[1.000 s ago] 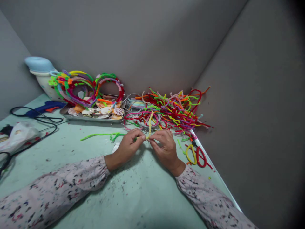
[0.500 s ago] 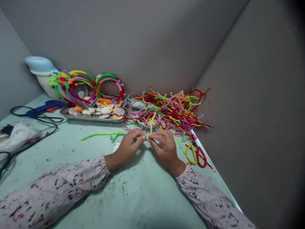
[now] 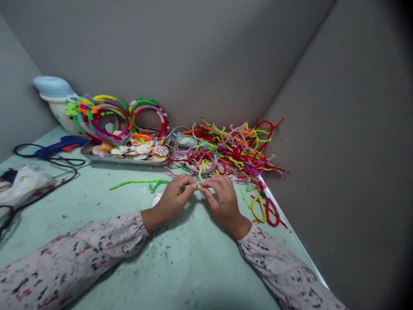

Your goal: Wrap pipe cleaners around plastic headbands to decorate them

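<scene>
Above the middle of the table, my left hand (image 3: pixel 174 196) and my right hand (image 3: pixel 222 199) meet fingertip to fingertip. Both pinch a pale yellow fuzzy stem (image 3: pixel 200 175), whose free end sticks up between them. A bright green fuzzy stem (image 3: pixel 132 184) lies left of my left hand, with a darker green piece at its right end. Under my left wrist shows part of a small white object, mostly hidden. A tangled pile of coloured fuzzy stems (image 3: pixel 232 146) lies behind my hands.
Scissors with yellow and red handles (image 3: pixel 272 212) lie near the table's right edge. At the back left are a metal tray (image 3: pixel 129 161) of shells, coloured headbands (image 3: pixel 164 125), a blue glue gun (image 3: pixel 58 146) with black cord, a white plastic bag (image 3: pixel 30 183) and a blue-lidded container (image 3: pixel 61 107).
The free end of the yellow stem has bent down and to the left and looks shorter. My hands have hardly moved.
</scene>
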`<move>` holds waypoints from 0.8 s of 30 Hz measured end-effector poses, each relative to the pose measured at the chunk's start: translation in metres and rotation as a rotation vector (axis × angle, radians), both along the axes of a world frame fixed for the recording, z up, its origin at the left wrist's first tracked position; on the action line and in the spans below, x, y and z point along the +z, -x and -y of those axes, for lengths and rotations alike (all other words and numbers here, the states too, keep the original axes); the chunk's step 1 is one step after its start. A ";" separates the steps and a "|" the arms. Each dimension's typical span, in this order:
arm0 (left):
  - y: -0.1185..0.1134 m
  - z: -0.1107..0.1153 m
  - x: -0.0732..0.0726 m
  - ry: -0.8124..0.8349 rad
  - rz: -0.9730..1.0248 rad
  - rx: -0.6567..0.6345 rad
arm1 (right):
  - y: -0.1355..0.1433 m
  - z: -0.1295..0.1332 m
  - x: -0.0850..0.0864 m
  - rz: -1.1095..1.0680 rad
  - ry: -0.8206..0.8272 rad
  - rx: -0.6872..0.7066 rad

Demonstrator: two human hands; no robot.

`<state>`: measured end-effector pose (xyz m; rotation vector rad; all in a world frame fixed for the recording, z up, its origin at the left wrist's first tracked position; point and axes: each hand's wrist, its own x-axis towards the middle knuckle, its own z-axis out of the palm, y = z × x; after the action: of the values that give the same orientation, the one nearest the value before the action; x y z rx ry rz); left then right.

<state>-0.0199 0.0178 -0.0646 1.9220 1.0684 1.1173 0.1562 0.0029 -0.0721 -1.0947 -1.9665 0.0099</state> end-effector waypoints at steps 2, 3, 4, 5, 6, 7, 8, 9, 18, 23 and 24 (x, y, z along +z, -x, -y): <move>0.000 0.000 0.000 -0.005 -0.006 0.001 | 0.000 0.000 0.000 0.015 0.016 0.003; 0.000 0.000 0.001 -0.009 -0.010 0.000 | 0.001 0.000 0.000 0.021 0.025 0.004; 0.000 0.000 0.001 -0.014 -0.012 -0.001 | 0.001 0.000 0.000 0.024 0.035 0.008; 0.000 0.000 0.002 -0.019 -0.013 0.000 | 0.001 0.000 0.000 0.021 0.045 0.015; 0.000 0.000 0.002 -0.021 -0.013 0.000 | 0.000 0.000 0.000 0.014 0.056 0.023; 0.000 0.001 0.002 -0.023 -0.012 0.000 | 0.000 -0.001 0.000 0.004 0.064 0.034; 0.000 0.001 0.002 -0.023 -0.010 0.000 | 0.000 -0.001 0.000 -0.008 0.068 0.043; 0.000 0.001 0.002 -0.022 -0.008 0.000 | -0.001 -0.001 0.001 -0.020 0.068 0.051; 0.000 0.001 0.002 -0.030 -0.001 -0.009 | -0.002 -0.003 0.003 -0.066 0.067 0.084; 0.000 0.001 0.002 -0.040 -0.004 -0.006 | -0.002 -0.002 0.004 -0.080 0.105 0.088; 0.000 0.001 0.002 -0.042 -0.007 -0.005 | -0.002 -0.002 0.004 -0.080 0.114 0.088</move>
<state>-0.0194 0.0167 -0.0629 1.9612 1.0509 1.1399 0.1577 0.0045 -0.0680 -1.0630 -1.9597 0.2117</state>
